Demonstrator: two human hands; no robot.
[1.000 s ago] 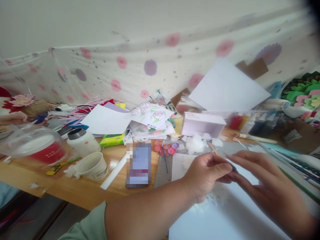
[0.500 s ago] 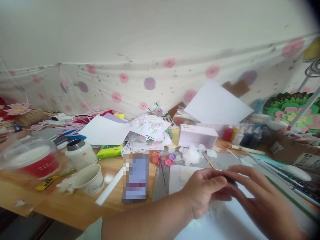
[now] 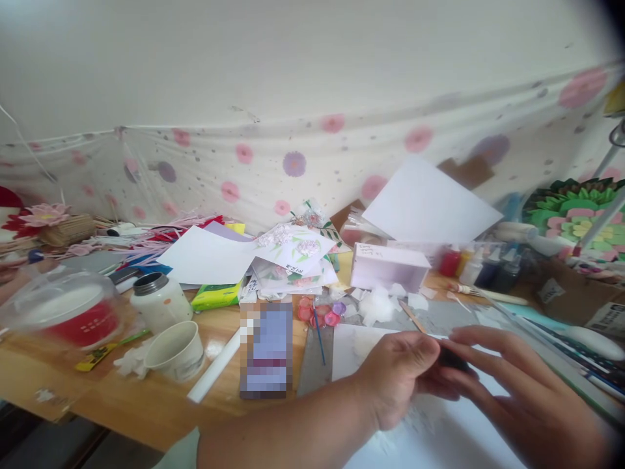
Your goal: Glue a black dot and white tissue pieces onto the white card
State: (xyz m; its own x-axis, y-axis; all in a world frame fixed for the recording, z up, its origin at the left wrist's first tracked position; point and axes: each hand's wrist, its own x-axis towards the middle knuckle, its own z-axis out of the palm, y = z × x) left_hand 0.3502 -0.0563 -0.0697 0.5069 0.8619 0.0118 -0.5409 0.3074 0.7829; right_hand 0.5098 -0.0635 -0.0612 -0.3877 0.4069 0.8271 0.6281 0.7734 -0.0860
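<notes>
My left hand [image 3: 403, 368] is closed around a small dark object [image 3: 454, 359], its thumb pressed along the top. My right hand [image 3: 512, 378] has its fingers round the other side of the same object; its exact kind is mostly hidden by the fingers. Both hands are above a white sheet of paper [image 3: 439, 440], which carries pale scraps and smudges. A thin wooden stick [image 3: 411, 316] lies just beyond the left hand. Nearby are a white fluffy clump [image 3: 375, 305], a paint palette of small pink and purple cups [image 3: 319, 314] and a blue brush [image 3: 319, 335].
On the left stand a cup [image 3: 174, 352], an open white jar [image 3: 161, 303] and a red tub [image 3: 88, 319]. A blurred-out phone [image 3: 266, 352] lies mid-table. Behind are a white box [image 3: 389, 267] and paint bottles [image 3: 471, 266]; a cardboard box [image 3: 571, 293] is at right.
The view has shifted slightly. My right fingers have moved a little on the dark object, so more of it shows between the hands.
</notes>
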